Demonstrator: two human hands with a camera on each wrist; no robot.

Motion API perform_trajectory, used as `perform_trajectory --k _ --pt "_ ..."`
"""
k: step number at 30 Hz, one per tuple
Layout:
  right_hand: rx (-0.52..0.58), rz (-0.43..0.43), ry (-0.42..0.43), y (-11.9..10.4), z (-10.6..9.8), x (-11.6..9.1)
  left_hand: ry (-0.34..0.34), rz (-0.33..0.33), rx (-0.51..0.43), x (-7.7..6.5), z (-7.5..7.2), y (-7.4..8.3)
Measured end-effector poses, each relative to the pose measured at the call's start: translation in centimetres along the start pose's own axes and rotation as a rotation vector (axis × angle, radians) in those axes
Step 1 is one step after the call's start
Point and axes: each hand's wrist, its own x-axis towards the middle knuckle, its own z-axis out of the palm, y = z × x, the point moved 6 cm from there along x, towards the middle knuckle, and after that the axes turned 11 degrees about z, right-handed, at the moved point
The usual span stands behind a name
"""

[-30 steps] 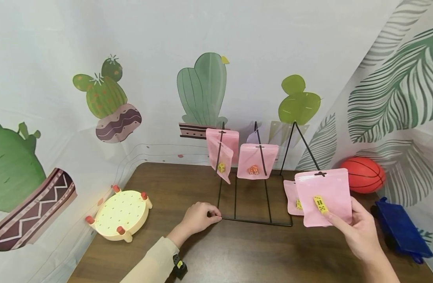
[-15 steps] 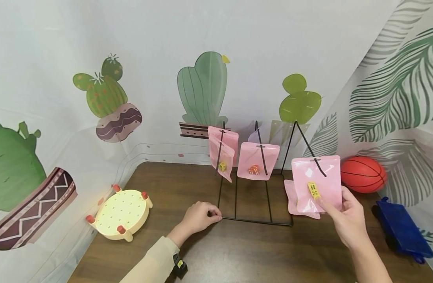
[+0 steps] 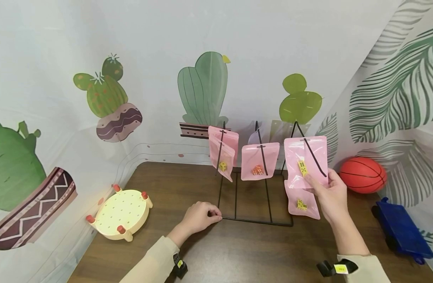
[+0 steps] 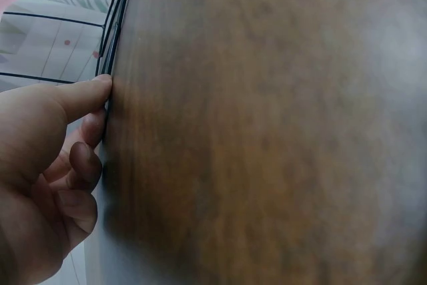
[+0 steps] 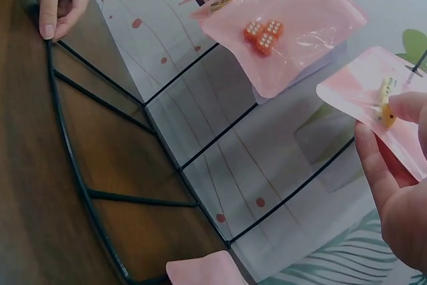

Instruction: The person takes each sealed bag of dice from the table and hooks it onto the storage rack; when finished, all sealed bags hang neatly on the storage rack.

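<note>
My left hand [image 3: 198, 217] pinches the front left corner of a black wire display rack [image 3: 251, 221], thumb and forefinger on the bar in the left wrist view. My right hand [image 3: 331, 202] pinches the lower right part of a pink zip pouch [image 3: 294, 151] with yellow dice inside. The rack's right hook passes through this pouch's hang hole, its tip sticking out in front. On the middle hook hangs a pink pouch [image 3: 251, 157] with orange dice [image 5: 265, 37]. Pink pouches [image 3: 216, 147] hang on the left hook, the front one turned sideways with yellow dice.
Another pink pouch [image 3: 303, 194] with yellow dice lies at the rack base's right side. A red basketball [image 3: 363, 175] and a blue wheeled cart [image 3: 404, 228] stand at right. A round cream pegged board [image 3: 122, 212] is at left. A printed cloth [image 3: 258, 59] hangs behind the table.
My right hand has moved the pouch back, up and to the left along the right hook, uncovering the pouch below. My left hand has stayed on the rack corner.
</note>
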Motion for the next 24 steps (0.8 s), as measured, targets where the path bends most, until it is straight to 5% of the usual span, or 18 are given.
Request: perform_trajectory --k 15,24 --pt "0.130 0.030 0.026 0.8 1.8 4.4 -0.001 0.006 0.005 0.2 -0.1 -0.1" --pt "0.097 0.055 0.062 2.6 1.3 5.4 -0.011 0.004 0.004 0.1 0.0 0.0"
